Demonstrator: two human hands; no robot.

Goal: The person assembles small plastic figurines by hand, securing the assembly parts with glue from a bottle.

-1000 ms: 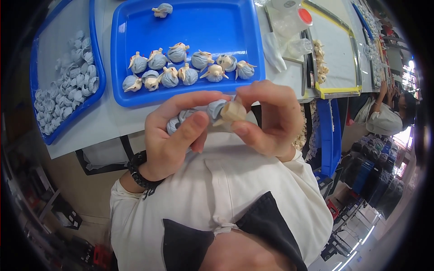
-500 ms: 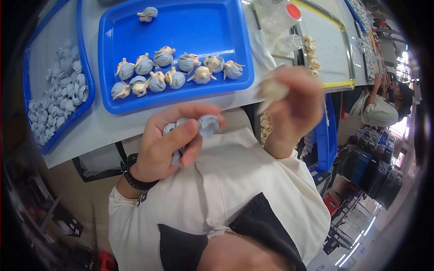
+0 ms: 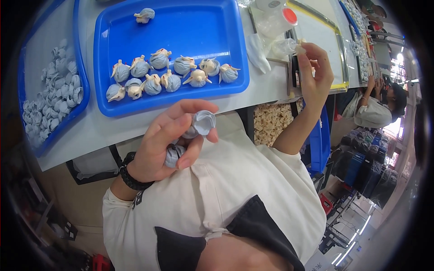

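My left hand (image 3: 165, 144) is held close to my chest and grips two small grey-blue shell-shaped caps (image 3: 202, 123), one between thumb and fingers, another lower in the palm. My right hand (image 3: 315, 77) is stretched out to the right over the table edge, pinching a small cream-coloured piece (image 3: 299, 46) at its fingertips beside a clear plastic bag. On the blue tray (image 3: 226, 27) ahead lie several finished grey-blue pieces with cream tips (image 3: 172, 74) in two rows, plus one alone at the far end.
A second blue tray (image 3: 83, 97) at the left holds a heap of loose grey caps (image 3: 49, 104). A yellow-rimmed tray (image 3: 342, 58) lies at the right. A bin of cream pieces (image 3: 271, 119) sits under the table. Another person (image 3: 375, 108) works at the far right.
My hands were together in front of me on one piece. My right hand has since swung out to the right toward the bag, while the left stayed near my chest with the caps.
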